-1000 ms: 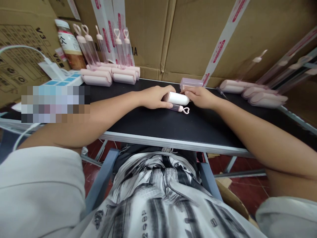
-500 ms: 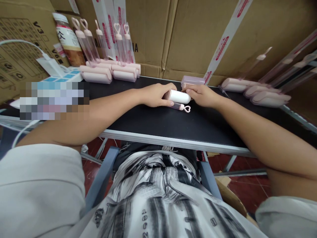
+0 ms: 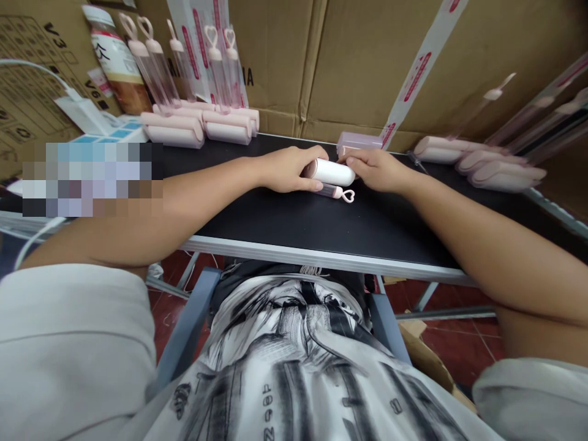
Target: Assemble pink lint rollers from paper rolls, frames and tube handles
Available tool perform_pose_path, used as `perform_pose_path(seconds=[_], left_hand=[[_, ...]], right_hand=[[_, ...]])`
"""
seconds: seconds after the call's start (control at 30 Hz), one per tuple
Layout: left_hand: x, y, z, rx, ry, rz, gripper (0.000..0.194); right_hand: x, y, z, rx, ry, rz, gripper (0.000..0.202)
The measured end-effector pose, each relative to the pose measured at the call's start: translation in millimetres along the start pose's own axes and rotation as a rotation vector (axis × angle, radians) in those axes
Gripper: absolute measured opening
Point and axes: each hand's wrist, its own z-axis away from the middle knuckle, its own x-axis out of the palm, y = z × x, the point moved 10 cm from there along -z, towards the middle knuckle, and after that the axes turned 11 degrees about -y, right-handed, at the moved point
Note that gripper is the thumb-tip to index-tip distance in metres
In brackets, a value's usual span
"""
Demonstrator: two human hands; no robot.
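Above the black tabletop [image 3: 285, 214], my left hand [image 3: 294, 169] is wrapped round the left end of a white rounded device [image 3: 333, 173]. Just below the device lies a clear pink tube with a heart-shaped loop [image 3: 348, 196], its left part hidden by my left thumb. My right hand [image 3: 374, 170] has its fingers closed at the device's right end; whatever they pinch there is too small to tell. Behind my right hand is a translucent lilac case [image 3: 361, 141].
Several pink-and-white devices [image 3: 172, 131] with upright clear tubes stand at the back left, by a bottle [image 3: 117, 61] and a white power strip [image 3: 124, 131]. More devices [image 3: 503, 174] are at the right. Cardboard [image 3: 275, 61] walls the back edge.
The whole view has shifted slightly, with the tabletop and hands a little higher in the picture. Both hands keep nearly the same hold around the white device.
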Motion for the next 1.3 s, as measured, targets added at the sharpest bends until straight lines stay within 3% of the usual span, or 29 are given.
perform_pose_path(seconds=[1.3], left_hand=[[0.3,-2.2,-2.8,-0.002,0.005,-0.024,0.075]], right_hand=[[-1.9,0.5,0.5,0.001,0.005,0.019,0.053]])
